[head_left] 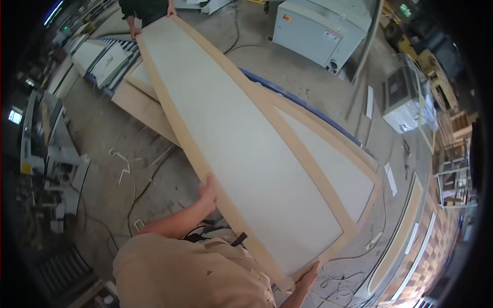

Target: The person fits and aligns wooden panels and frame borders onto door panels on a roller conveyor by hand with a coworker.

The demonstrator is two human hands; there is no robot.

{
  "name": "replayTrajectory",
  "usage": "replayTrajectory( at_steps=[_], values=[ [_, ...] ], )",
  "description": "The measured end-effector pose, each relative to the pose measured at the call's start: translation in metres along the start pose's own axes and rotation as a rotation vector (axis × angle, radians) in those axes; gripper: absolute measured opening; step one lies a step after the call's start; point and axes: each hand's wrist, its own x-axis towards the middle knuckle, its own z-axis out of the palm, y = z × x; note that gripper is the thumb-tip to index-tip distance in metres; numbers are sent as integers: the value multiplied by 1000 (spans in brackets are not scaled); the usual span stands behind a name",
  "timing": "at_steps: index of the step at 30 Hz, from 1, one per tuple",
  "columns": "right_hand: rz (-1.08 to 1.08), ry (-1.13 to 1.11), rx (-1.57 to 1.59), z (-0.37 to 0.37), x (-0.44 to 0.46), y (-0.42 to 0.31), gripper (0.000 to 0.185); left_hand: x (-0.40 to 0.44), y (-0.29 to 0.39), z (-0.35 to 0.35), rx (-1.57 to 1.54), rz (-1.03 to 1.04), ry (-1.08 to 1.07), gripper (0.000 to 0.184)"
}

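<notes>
Together, left hand, right hand hold framed panel by edges.

I can read no wording here — the grey machine cabinet carries a yellow-and-orange sticker and a white-and-red label — both too small for me to make out.

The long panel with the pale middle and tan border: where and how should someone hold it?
Probably by the panel's tan border, hands coming from outside its edges. It is long, broad and flat, with no handle visible, so the rim seems the natural hold. The left hand is at one long edge, the right hand at the near end.
</notes>
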Motion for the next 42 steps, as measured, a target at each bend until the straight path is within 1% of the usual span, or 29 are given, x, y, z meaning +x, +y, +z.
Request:
replayTrajectory(
  at_steps=[1,3,4,7,9,11,12,15,16,18,19,20,21,22,23,24,25,26,27,28,29,31,32,33,34,35,38,39,42],
  values=[
    [-30,-3,-49,-15,26,-8,80,-5,-28,14,22,-12,2,68],
    [-90,-73,2,-51,71,-26,81,-27,-58,38,44,-36,2,82],
    [-137,-115,37,-64,99,-35,81,-40,-67,53,64,-40,20,82],
    [-189,-5,-160,-105,158,-67,82,-98,-88,95,92,-51,73,82],
    [-201,-101,-70,-117,189,-95,81,-134,-101,124,93,-6,108,83],
    [-181,-137,-41,-145,216,-105,81,-127,-151,143,218,29,216,85],
    [-178,-144,-50,-154,248,-107,81,-122,-178,157,271,48,269,86],
    [-167,-160,-127,-169,328,-145,81,-134,-222,200,176,29,175,89],
    [-141,-146,-150,-174,340,-149,81,-133,-244,210,179,27,207,89],
    [-113,-201,-149,-170,381,-162,81,-119,-266,240,188,50,251,90],
    [-94,-206,-169,-185,402,-169,80,-129,-274,249,187,40,268,90],
    [-97,-281,-136,-189,424,-175,76,-136,-272,260,191,28,277,90],
    [-99,-339,-80,-184,435,-180,72,-139,-272,277,213,25,266,90],
    [-113,-396,-90,-173,417,-206,61,-112,-295,278,-3,54,128,84],
    [-180,-604,28,-172,468,-191,54,-82,-317,278,-198,39,-36,79],
    [-347,-426,-98,-164,457,-210,58,-104,-292,288,4,-78,37,69],
    [-218,-274,-259,-166,474,-220,62,-102,-299,295,135,30,-7,72],
    [-325,-189,-308,-168,500,-217,70,-113,-294,307,-56,40,-169,66],
    [-224,-79,-601,-165,496,-242,81,-119,-290,317,-14,10,-139,64],
    [-240,-78,-558,-162,507,-245,86,-122,-282,331,4,13,-96,62],
    [-276,-97,-520,-155,518,-248,91,-130,-273,346,47,-40,-92,62],
    [-257,-165,-503,-145,547,-245,98,-137,-263,354,116,-141,-40,62],
    [-249,-202,-502,-142,560,-243,101,-134,-260,352,199,-159,-113,63],
    [-276,-158,-591,-136,564,-247,105,-118,-260,342,279,-180,-183,63],
    [-267,-166,-601,-134,565,-256,105,-131,-254,346,357,-206,-247,64],
    [-265,-178,-614,-133,565,-266,105,-144,-257,354,364,-158,-109,61],
    [-276,-216,-600,-122,584,-256,105,-149,-263,334,545,86,-168,56],
    [-295,-227,-581,-117,595,-257,104,-152,-271,320,479,137,-201,53],
    [-246,-266,-587,-119,574,-278,102,-195,-276,284,500,215,-179,49]
  ],
)
